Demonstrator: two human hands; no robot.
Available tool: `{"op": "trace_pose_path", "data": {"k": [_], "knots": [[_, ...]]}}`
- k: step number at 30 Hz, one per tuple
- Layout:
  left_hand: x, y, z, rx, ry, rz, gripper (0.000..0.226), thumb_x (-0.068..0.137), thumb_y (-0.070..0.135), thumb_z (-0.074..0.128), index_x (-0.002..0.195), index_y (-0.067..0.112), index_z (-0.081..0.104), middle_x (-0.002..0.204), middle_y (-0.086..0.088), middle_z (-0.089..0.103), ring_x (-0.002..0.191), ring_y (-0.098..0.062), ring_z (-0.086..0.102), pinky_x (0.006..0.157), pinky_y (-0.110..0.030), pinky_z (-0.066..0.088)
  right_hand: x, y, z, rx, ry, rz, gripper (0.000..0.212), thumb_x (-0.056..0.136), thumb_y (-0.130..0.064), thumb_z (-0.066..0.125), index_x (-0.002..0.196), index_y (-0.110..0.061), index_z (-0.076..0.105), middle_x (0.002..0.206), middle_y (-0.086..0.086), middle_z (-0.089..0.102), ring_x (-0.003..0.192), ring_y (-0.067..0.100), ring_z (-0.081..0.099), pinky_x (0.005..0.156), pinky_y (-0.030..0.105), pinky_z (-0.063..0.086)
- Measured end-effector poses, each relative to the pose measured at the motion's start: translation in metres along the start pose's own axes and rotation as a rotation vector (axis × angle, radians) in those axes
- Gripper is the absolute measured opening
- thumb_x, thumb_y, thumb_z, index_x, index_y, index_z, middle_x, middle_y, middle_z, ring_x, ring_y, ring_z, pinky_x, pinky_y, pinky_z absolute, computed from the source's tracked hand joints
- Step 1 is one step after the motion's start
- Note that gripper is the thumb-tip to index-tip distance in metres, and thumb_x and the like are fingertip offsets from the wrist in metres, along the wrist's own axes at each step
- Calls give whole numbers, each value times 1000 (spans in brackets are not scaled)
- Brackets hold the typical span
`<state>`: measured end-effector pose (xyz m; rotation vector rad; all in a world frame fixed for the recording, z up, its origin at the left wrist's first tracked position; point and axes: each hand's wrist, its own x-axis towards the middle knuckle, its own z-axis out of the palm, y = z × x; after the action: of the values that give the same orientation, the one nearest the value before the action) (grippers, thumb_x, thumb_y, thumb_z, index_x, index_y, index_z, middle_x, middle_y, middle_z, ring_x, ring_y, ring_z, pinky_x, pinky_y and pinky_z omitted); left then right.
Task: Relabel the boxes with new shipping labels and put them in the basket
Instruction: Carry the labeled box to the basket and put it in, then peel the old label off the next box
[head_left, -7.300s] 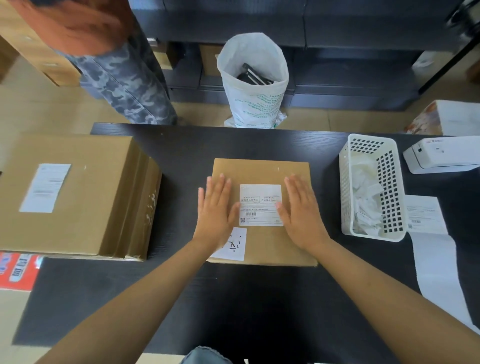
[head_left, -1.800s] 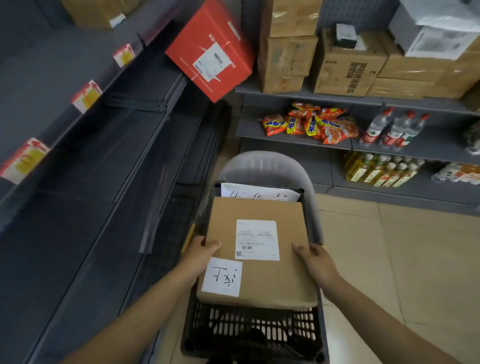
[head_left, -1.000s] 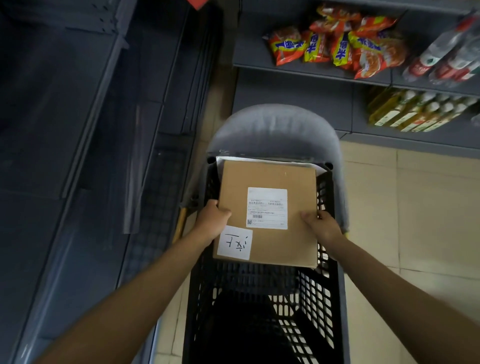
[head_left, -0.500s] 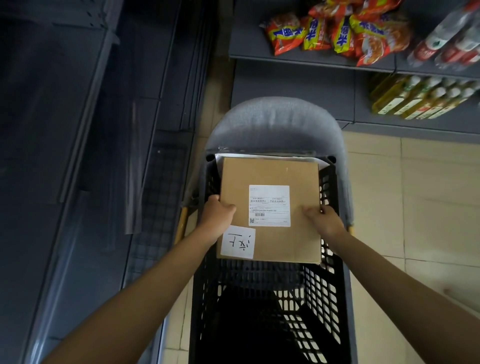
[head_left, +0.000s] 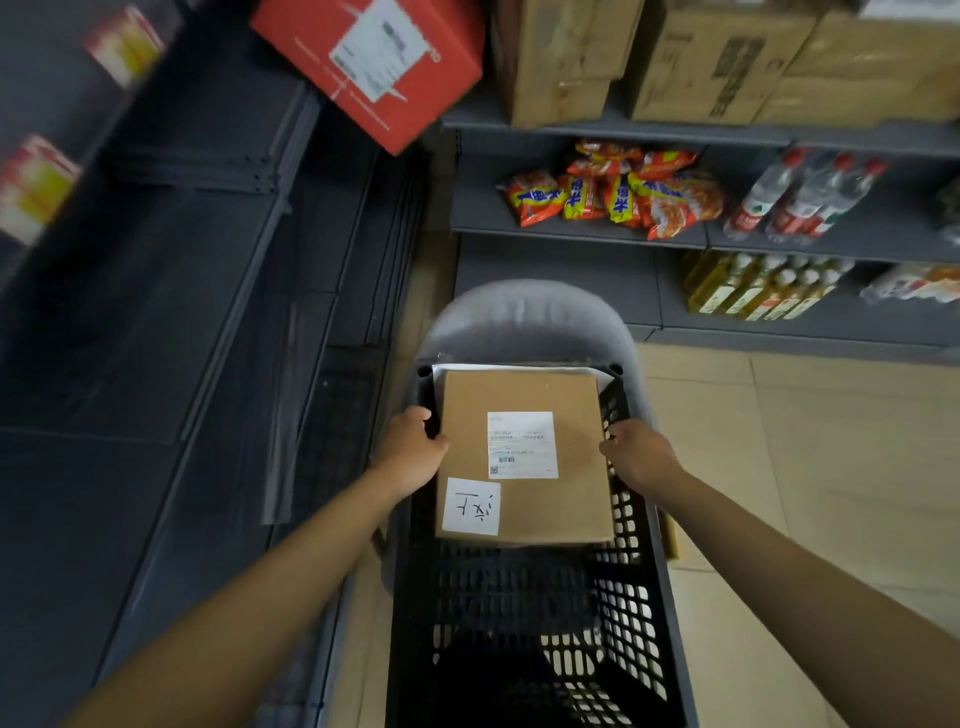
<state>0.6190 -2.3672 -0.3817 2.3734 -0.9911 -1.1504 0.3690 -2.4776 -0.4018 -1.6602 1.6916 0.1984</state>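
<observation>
the box (head_left: 522, 457) sits in the far end of the black basket (head_left: 639, 613), the near half open. the left hand (head_left: 410, 452) grips its 9 o'clock edge, the right hand (head_left: 636, 454) its 3 o'clock edge. tiled floor (head_left: 810, 467) lies at 3 o'clock, dark shelves (head_left: 156, 338) crowd 9 o'clock, snack bags (head_left: 613, 195) at 12

Your left hand (head_left: 410, 449) and right hand (head_left: 638, 453) grip opposite edges of the brown box (head_left: 524, 499), shipping label (head_left: 522, 445) and handwritten note (head_left: 471, 506) facing up, at the far end of the black slotted basket (head_left: 639, 623), near stocked shelves (head_left: 727, 239).
</observation>
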Motion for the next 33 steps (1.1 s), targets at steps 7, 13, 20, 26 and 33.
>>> {"op": "trace_pose_path", "data": {"k": [7,13,20,26,33], "knots": [[-53,54,-74,337,124,387,32,93,22,52,125,21,51,122,-2,56,104,-17,56,86,-32,47,-78,-62,-62,-87,270,-349,29,91,-19,54,120,-18,60,113,5,64,99,22,61,85,31,49],[-119,93,-136,458,304,541,27,95,26,46,121,19,54,119,-3,58,105,-23,57,89,-37,48,-138,-101,-107,-224,338,-598,24,93,-25,51,115,-22,59,111,-2,59,100,20,59,87,33,51],[-223,87,-159,560,570,509,31,96,32,46,124,20,52,123,-1,57,111,-21,55,93,-36,45,-195,-130,-127,-419,403,-951,30,93,-30,49,122,-24,56,122,0,59,112,19,54,92,32,45],[-320,44,-131,527,761,307,31,95,34,45,123,21,52,124,-2,57,111,-23,54,91,-33,41,-254,-138,-104,-449,282,-1326,21,93,-33,50,112,-27,57,111,-7,59,106,15,54,89,30,43],[-467,-44,-105,492,934,-29,33,95,33,44,124,19,52,126,-4,57,113,-25,54,92,-34,43,-366,-157,-37,-452,90,-1692,22,95,-35,51,113,-27,59,109,-11,59,103,10,53,86,25,45]]}}
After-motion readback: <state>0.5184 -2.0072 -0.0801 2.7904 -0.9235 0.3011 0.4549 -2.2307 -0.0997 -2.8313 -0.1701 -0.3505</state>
